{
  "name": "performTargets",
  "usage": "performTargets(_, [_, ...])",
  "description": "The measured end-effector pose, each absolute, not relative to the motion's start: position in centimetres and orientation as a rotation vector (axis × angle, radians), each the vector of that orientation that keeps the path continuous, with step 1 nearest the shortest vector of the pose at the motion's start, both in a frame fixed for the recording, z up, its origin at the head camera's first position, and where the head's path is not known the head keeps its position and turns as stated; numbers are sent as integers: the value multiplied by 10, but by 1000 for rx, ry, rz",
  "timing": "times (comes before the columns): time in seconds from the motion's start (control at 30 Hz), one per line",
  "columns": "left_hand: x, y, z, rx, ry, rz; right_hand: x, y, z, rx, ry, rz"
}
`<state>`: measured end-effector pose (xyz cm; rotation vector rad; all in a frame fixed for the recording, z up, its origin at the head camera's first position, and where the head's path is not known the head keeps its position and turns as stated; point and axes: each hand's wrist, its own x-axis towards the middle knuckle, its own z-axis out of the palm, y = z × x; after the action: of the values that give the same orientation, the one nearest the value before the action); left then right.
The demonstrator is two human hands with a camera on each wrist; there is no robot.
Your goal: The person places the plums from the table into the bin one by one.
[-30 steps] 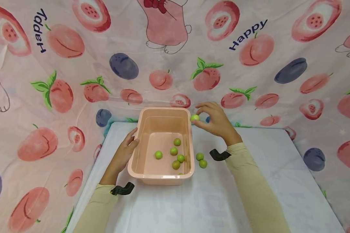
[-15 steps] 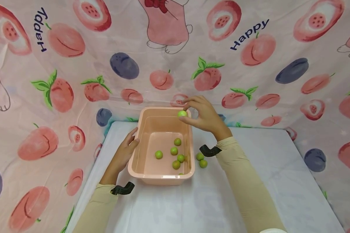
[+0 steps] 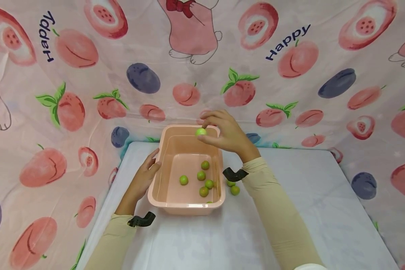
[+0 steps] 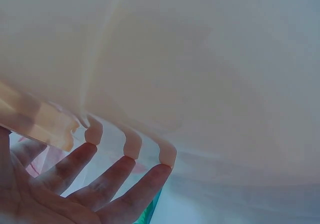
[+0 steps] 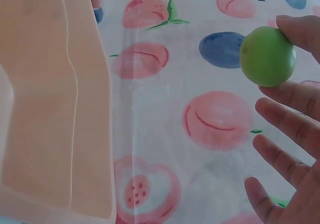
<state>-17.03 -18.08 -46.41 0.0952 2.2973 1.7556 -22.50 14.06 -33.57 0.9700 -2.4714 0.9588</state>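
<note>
In the head view my right hand (image 3: 225, 131) pinches a small round green fruit (image 5: 267, 56) between thumb and index finger. The other fingers are spread apart. That fruit is over the far right part of a pink plastic basin (image 3: 189, 204). My left hand (image 3: 143, 176) holds the basin's left side, thumb at the rim and fingers outside. In the left wrist view its fingertips (image 4: 162, 171) touch the outer wall. Several more green fruits (image 3: 201, 175) lie on the basin floor, mostly toward the right. One near the front is mostly hidden by the rim.
Two green fruits (image 3: 234, 190) lie on the white table (image 3: 249, 232) right of the basin, one partly covered by the black wrist mount (image 3: 235, 174). A fruit-printed cloth (image 3: 195, 75) rises behind the table and along both sides.
My right hand has carried the green fruit leftward, from outside the basin's right rim to over its far part. The left hand and basin have stayed in place.
</note>
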Motion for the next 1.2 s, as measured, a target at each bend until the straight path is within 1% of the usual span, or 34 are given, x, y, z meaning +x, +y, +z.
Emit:
performTargets(0.53, [-172, -181, -466, 101, 2275, 1792, -222, 127, -332, 974, -2478, 1003])
performTargets(1.2, [-172, -183, -469, 107, 2264, 1801, -218, 115, -329, 990, -2466, 952])
